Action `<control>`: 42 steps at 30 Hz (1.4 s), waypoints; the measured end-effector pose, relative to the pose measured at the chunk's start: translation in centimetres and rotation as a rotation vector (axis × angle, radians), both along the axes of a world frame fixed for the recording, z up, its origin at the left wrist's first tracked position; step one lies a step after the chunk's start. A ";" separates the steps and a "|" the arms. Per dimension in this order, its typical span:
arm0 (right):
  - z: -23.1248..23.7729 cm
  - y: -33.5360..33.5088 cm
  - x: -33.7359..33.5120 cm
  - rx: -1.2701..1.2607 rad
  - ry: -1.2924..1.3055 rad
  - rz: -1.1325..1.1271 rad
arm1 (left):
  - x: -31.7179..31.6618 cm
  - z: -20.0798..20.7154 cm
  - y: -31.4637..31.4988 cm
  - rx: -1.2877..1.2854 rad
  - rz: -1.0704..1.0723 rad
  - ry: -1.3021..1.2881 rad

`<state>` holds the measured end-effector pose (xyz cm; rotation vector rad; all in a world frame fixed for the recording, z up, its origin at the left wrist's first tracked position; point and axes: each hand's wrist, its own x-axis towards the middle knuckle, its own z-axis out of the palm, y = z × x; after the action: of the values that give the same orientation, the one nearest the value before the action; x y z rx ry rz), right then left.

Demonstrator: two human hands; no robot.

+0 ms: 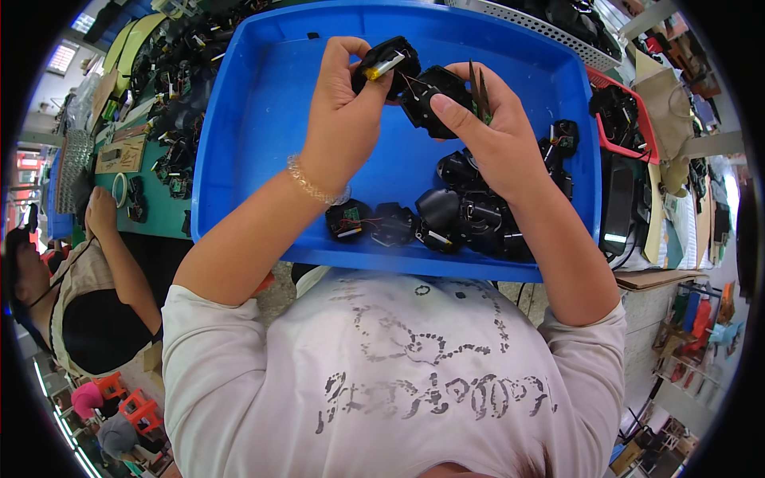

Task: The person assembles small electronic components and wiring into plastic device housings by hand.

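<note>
Above the far part of a blue tray, my left hand grips a black plastic housing half with a small white battery with yellow tape at one end. Thin wires run from it to a second black housing half, held in my right hand with the thumb on top. Dark pointed tweezers are also held in my right hand, tips pointing away from me. Beneath and beside my right forearm lie several black housings in the tray. An opened housing with a green circuit board lies near the tray's front edge.
A red basket of black parts stands right of the tray, a white perforated basket behind it. More black parts cover the green table at left, where a co-worker's hand rests. A black device with a cable sits at right.
</note>
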<state>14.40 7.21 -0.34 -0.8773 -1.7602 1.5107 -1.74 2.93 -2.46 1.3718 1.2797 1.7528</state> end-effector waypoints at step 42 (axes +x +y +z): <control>2.9 1.7 2.5 0.837 -0.090 0.134 | 1.0 2.9 -1.9 -0.504 -0.907 -0.727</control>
<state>16.88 8.86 2.52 -0.3964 -2.2662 0.6651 -0.73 1.08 0.40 0.7035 0.4865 1.0107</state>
